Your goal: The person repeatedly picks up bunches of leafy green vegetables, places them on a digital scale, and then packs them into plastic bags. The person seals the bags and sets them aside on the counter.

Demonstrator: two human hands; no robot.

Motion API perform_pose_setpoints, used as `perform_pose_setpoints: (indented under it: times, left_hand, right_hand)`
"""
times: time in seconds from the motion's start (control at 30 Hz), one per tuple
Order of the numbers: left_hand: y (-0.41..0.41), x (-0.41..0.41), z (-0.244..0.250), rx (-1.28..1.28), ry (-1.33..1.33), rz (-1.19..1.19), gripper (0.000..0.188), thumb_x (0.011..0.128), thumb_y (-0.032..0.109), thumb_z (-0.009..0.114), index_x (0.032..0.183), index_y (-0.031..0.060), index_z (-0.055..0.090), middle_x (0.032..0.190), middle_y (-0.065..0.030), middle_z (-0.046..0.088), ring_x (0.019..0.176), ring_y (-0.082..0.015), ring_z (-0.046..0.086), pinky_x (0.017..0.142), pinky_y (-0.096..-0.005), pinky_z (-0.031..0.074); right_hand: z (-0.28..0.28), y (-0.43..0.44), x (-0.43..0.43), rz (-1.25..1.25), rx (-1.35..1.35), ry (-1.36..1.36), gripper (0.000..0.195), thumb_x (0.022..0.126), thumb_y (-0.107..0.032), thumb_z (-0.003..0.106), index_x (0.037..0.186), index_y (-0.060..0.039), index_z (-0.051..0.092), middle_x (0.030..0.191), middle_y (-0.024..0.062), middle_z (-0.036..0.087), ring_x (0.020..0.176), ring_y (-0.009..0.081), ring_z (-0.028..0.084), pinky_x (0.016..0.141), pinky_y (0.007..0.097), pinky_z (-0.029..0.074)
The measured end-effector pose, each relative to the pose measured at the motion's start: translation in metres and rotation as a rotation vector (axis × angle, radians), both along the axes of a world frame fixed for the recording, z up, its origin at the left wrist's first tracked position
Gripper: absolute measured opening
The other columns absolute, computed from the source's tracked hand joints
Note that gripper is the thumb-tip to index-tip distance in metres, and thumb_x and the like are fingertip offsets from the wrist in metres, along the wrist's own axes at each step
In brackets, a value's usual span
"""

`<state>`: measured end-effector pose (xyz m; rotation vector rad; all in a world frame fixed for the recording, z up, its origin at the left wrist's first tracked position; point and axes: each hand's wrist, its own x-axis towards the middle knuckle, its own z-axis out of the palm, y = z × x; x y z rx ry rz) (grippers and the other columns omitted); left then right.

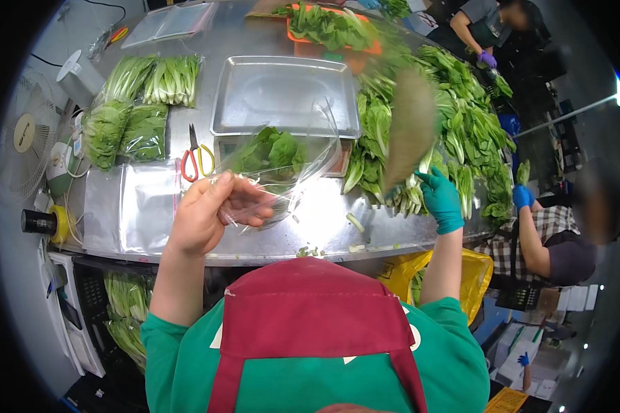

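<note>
My bare left hand [222,204] grips the edge of a clear plastic bag [318,178]. Dark green leaves [276,152] are inside it, above the front of a scale [339,160]. My right hand [442,199], in a teal glove, is at the stem ends of a large pile of leafy greens [457,113]. Its fingertips touch or nearly touch the pale stems [412,199]; whether they grip any is unclear. A metal tray [287,95] rests on the scale, with no greens on it. A blurred brownish shape [411,124] covers part of the pile.
Red-and-yellow-handled scissors [197,162] and flat plastic bags [147,206] lie at left, below bagged greens [144,131]. An orange basket [336,44] of greens stands at the back. A yellow bag [475,279] hangs by the front edge. Gloved co-workers [542,227] stand at right.
</note>
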<state>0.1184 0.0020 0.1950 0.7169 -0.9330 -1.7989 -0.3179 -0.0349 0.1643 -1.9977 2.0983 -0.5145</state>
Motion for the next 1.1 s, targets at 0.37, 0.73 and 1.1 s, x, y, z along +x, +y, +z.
perform_pose_setpoints:
  times: [0.37, 0.73, 1.1]
  left_hand:
    - [-0.007, -0.008, 0.070, -0.391, -0.243, -0.008, 0.048, 0.095, 0.025, 0.028, 0.111, -0.0142, 0.051, 0.106, -0.0282, 0.058, 0.094, -0.0320, 0.062, 0.078, -0.0371, 0.053]
    - [-0.061, -0.019, 0.080, -0.636, -0.262, 0.341, 0.037, 0.094, 0.023, 0.041, 0.111, -0.0066, 0.056, 0.116, -0.0170, 0.057, 0.109, -0.0213, 0.051, 0.094, -0.0347, 0.040]
    - [0.005, -0.037, -0.139, 0.268, -0.515, 0.063, 0.036, 0.094, 0.031, 0.043, 0.099, 0.0017, 0.063, 0.096, -0.0063, 0.064, 0.082, -0.0126, 0.059, 0.067, -0.0255, 0.046]
  right_hand:
    - [0.124, -0.038, 0.151, 0.829, -0.520, 0.301, 0.040, 0.065, -0.017, 0.071, 0.104, -0.0174, 0.061, 0.096, 0.0013, 0.061, 0.107, 0.0238, 0.054, 0.103, 0.0447, 0.028]
    - [0.146, -0.084, 0.150, 0.615, -1.261, 0.321, 0.031, 0.066, 0.000, 0.060, 0.093, -0.0136, 0.063, 0.081, 0.0042, 0.061, 0.074, 0.0244, 0.058, 0.074, 0.0380, 0.044]
    - [-0.006, 0.000, 0.145, 0.604, -0.005, -0.306, 0.032, 0.081, -0.017, 0.063, 0.112, -0.0142, 0.061, 0.095, 0.0049, 0.066, 0.079, 0.0222, 0.062, 0.070, 0.0315, 0.049]
